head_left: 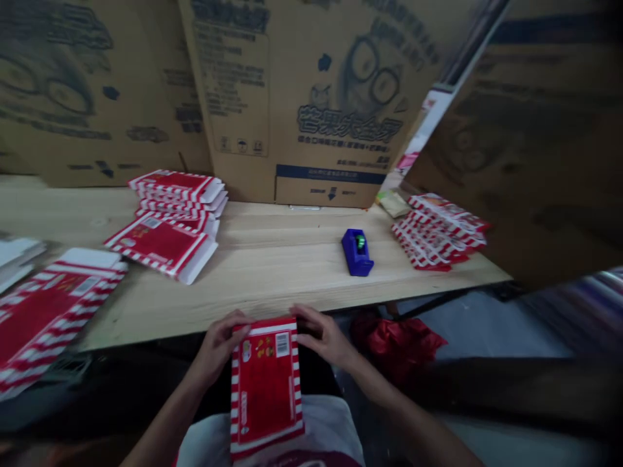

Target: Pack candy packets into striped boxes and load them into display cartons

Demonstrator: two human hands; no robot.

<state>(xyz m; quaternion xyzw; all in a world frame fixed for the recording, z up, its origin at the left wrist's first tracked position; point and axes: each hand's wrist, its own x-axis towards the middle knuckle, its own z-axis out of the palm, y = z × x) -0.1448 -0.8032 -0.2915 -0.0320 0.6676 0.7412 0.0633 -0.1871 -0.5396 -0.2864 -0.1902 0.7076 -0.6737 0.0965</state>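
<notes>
A red box with white-striped edges [267, 389] rests against my body below the table's front edge, its barcode side facing up. My left hand [224, 340] grips its upper left corner, thumb on the top face. At the upper right corner my right hand [324, 334] pinches the box, with some fingers behind the far edge. Farther back on the table stands a blue tape dispenser [357, 253] with a green roll core. To the left lies a stack of similar red striped boxes [160, 243], with white end flaps sticking out on the nearer ones.
Another pile of striped boxes [438, 230] sits at the table's right end. More flattened boxes [53, 311] overhang the front left edge. Large cardboard cartons [311, 71] wall off the back and right of the wooden table [272, 259]. Red shiny material [403, 344] lies below on the right.
</notes>
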